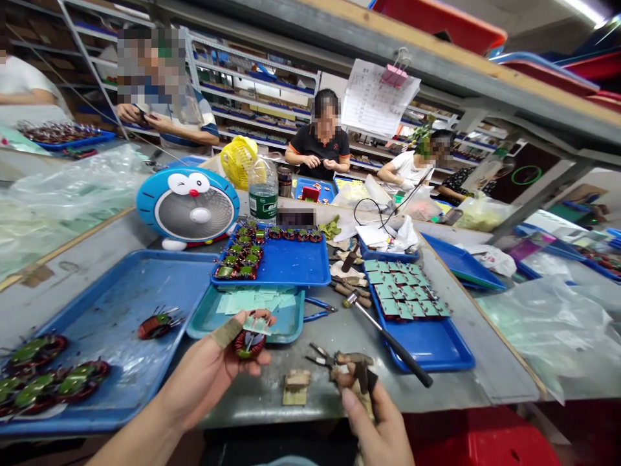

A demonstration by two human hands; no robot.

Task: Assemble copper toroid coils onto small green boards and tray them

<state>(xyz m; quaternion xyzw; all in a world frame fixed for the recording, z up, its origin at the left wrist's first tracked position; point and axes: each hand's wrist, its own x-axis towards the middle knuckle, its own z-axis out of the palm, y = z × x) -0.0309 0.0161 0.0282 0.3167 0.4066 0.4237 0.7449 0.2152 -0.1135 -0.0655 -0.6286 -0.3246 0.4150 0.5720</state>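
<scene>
My left hand (206, 362) is closed around a toroidal coil (249, 344) wound in dark red wire, with a pale green card at its top; tape wraps the thumb. In my right hand (376, 424) are pliers (321, 357) with cloth-wrapped handles, their jaws apart and pointing left toward the coil without touching it. Between the hands, a small yellowish block (295, 387) sits on the metal bench. Just behind the coil, a teal tray (196, 323) holds loose pale green cards (257, 299).
At left, a large blue tray (121, 310) holds several coils. Another blue tray (295, 262) bears coils behind the cards. A hammer (388, 340) leans over the right tray (422, 349) of carded coils. Blue-handled pliers (317, 316), a cartoon fan (189, 207) and a bottle (262, 191) stand nearby. Co-workers sit beyond.
</scene>
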